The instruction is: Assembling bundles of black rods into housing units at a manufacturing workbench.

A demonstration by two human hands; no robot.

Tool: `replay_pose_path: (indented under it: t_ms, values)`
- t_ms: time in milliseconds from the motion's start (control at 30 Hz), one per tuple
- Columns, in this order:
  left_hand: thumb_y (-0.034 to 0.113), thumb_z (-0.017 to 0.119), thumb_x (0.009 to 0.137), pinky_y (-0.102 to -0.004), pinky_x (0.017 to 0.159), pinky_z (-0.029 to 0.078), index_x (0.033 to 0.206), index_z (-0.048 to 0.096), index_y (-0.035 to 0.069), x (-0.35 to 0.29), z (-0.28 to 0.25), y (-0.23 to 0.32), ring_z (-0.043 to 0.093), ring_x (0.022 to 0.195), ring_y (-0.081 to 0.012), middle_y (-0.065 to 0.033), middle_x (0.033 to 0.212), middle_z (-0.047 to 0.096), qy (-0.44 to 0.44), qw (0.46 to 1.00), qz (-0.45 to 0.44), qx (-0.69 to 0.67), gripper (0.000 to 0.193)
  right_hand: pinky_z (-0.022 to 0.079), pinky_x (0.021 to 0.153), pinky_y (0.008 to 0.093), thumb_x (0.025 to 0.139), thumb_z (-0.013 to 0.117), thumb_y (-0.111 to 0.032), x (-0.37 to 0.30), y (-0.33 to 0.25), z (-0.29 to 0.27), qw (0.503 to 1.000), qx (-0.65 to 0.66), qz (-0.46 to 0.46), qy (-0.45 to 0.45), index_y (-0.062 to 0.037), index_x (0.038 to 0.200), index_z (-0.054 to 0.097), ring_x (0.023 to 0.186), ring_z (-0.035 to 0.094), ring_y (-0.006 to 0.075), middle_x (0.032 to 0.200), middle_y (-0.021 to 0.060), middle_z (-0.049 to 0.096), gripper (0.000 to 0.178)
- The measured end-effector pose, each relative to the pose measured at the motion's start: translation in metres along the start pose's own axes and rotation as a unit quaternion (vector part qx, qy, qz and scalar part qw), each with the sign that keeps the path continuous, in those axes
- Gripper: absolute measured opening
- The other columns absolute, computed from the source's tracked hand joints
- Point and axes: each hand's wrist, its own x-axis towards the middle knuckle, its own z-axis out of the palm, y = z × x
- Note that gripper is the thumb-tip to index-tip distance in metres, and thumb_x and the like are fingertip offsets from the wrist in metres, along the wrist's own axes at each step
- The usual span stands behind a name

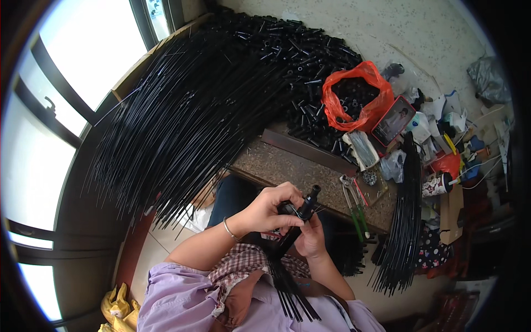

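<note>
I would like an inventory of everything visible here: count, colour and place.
long rods: many, black, upper left
short tubes: many, black, top centre
plastic bag: one, red, among tubes
phone: one, red-edged, beside bag
table: one, speckled brown, centre
pliers: one, green-handled, table's edge
rod bundle: one, black, right
cup: one, white patterned, right
clutter: uncountable, mixed, right
held rods: several, black, lower centre
held tube: one, black, centre
left hand: one, bare, on held tube
right hand: one, bare, beneath it
</note>
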Motion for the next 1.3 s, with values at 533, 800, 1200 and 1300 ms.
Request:
replay_pose_path:
  t_ms: [533, 800, 1200, 1300]
  values:
    - [0.004, 0.073, 0.069, -0.0391, 0.082, 0.045, 0.087, 0.066, -0.001, -0.001, 0.003, 0.003, 0.055, 0.091, -0.0252, -0.0107, 0.084, 0.062, 0.004, 0.982, -0.03, -0.184, 0.02, 0.047, 0.073, 0.0352, 0.083, 0.062, -0.019, 0.0, -0.005, -0.005, 0.996, 0.057, 0.002, -0.066, -0.0035, 0.106, 0.052, 0.082, 0.057, 0.0228, 0.089, 0.0115, 0.059, 0.029]
    - [0.003, 0.075, 0.063, -0.0395, 0.078, 0.045, 0.077, 0.068, 0.0, 0.009, 0.004, 0.008, 0.056, 0.085, -0.0277, -0.0141, 0.076, 0.064, -0.127, 0.95, 0.064, -0.279, 0.016, 0.046, 0.074, 0.0322, 0.084, 0.059, -0.011, -0.01, -0.005, -0.004, 0.988, -0.046, 0.026, -0.146, 0.0005, 0.107, 0.052, 0.083, 0.058, 0.0217, 0.093, 0.0119, 0.058, 0.027]
    - [0.005, 0.073, 0.07, -0.0449, 0.096, 0.038, 0.091, 0.064, 0.0, 0.004, 0.015, -0.004, 0.057, 0.095, -0.0273, -0.0108, 0.091, 0.063, 0.012, 0.947, -0.083, -0.311, 0.023, 0.044, 0.083, 0.0294, 0.083, 0.059, -0.009, -0.014, -0.006, -0.006, 0.986, 0.002, 0.035, -0.161, -0.0003, 0.098, 0.058, 0.089, 0.058, 0.0178, 0.094, 0.0079, 0.06, 0.017]
    - [0.024, 0.082, 0.062, -0.0396, 0.097, 0.035, 0.128, 0.04, 0.002, 0.01, 0.008, 0.004, 0.046, 0.116, -0.0228, -0.0113, 0.124, 0.049, 0.038, 0.958, -0.053, -0.278, 0.081, 0.043, 0.081, 0.0269, 0.084, 0.059, -0.011, -0.003, -0.024, 0.013, 0.987, 0.004, -0.04, 0.159, -0.0013, 0.095, 0.057, 0.087, 0.057, 0.0165, 0.095, 0.0069, 0.059, 0.015]
